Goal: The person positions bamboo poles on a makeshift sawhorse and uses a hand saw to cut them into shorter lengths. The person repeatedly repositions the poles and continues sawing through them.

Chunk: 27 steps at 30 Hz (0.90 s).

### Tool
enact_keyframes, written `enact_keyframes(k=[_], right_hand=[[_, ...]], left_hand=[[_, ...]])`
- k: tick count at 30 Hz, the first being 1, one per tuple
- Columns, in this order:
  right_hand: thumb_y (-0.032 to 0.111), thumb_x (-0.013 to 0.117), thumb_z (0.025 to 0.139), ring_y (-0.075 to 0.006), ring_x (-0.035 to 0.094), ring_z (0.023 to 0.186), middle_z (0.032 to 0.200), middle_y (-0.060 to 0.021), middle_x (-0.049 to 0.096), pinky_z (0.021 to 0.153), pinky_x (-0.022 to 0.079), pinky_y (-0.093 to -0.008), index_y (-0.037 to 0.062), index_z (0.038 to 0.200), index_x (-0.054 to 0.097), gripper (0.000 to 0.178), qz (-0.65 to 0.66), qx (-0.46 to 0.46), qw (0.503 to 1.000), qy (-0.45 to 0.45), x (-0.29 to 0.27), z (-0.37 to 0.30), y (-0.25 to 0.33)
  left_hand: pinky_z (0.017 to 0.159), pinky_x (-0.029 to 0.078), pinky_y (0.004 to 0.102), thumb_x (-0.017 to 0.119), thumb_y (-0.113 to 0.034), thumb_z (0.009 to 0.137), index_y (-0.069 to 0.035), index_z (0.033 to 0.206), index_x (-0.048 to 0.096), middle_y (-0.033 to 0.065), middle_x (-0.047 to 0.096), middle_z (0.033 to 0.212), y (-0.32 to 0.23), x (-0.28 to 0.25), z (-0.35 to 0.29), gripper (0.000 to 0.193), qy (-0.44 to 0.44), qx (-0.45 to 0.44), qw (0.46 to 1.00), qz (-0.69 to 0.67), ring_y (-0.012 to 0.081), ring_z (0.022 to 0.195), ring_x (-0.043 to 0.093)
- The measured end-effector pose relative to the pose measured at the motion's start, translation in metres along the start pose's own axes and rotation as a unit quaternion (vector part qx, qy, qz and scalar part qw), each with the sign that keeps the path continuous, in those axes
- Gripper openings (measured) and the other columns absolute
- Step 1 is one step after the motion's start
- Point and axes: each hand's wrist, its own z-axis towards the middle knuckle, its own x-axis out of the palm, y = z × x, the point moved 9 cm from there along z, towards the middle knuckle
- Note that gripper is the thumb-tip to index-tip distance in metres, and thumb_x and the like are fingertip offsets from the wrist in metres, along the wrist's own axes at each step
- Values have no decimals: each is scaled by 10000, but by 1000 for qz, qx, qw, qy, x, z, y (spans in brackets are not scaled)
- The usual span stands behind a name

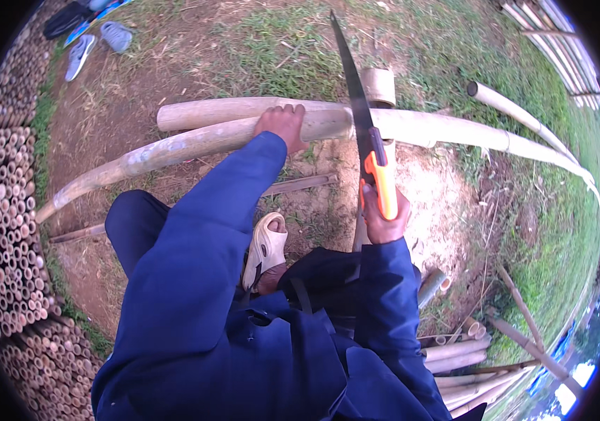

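Note:
My left hand (284,127) is wrapped over a long, pale bamboo pole (201,140) lying crosswise before me, pressing on it left of the saw. In my right hand (389,222) is a handsaw (382,184) with an orange and black handle and a long dark blade pointing away from me. The blade crosses the pole beside a joint in the bamboo; I cannot tell whether its teeth touch. A second bamboo pole (191,112) lies just behind the first. Pale sawdust (440,200) covers the ground beside my right hand.
A short upright bamboo piece (378,86) stands behind the pole. My sandalled foot (266,245) is below it. Stacked bamboo (5,231) lines the left side. Another pole (517,112) lies far right, cut pieces (457,351) lower right. Shoes (81,56) lie far left.

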Motion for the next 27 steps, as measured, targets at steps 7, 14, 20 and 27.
enact_keyframes(k=[7, 14, 20, 27], right_hand=[[77, 685, 979, -124, 672, 770, 856, -78, 719, 713, 551, -306, -54, 1223, 684, 277, -20, 62, 998, -13, -45, -167, 10], [108, 739, 946, -146, 606, 648, 738, -102, 692, 653, 520, -336, -49, 1023, 697, 180, -33, 8, 999, -18, -4, -18, 8], [96, 699, 957, -217, 720, 732, 840, -168, 734, 710, 555, -336, -46, 1211, 696, 291, -45, 68, 996, 32, -19, -108, 19], [115, 717, 950, -157, 658, 727, 790, -142, 700, 700, 537, -336, -32, 1168, 700, 264, -48, 56, 997, 5, -11, -50, 8]], left_hand=[[952, 556, 443, 920, -461, 675, -50, 1168, 589, 156, 703, 1100, 0, -3, 4, 722, -21, 22, 999, 17, 346, 1049, 706], [948, 557, 457, 935, -446, 655, -56, 1206, 587, 167, 698, 1115, -5, 0, 4, 760, -26, 33, 999, 8, 351, 1056, 701], [955, 541, 444, 930, -463, 667, -61, 1158, 575, 151, 700, 1085, 9, -4, 1, 728, -17, 17, 1000, 18, 333, 1040, 708], [924, 560, 443, 937, -468, 659, -47, 1161, 589, 155, 710, 1066, -5, 0, 7, 742, -8, 12, 1000, 9, 335, 1020, 712]])
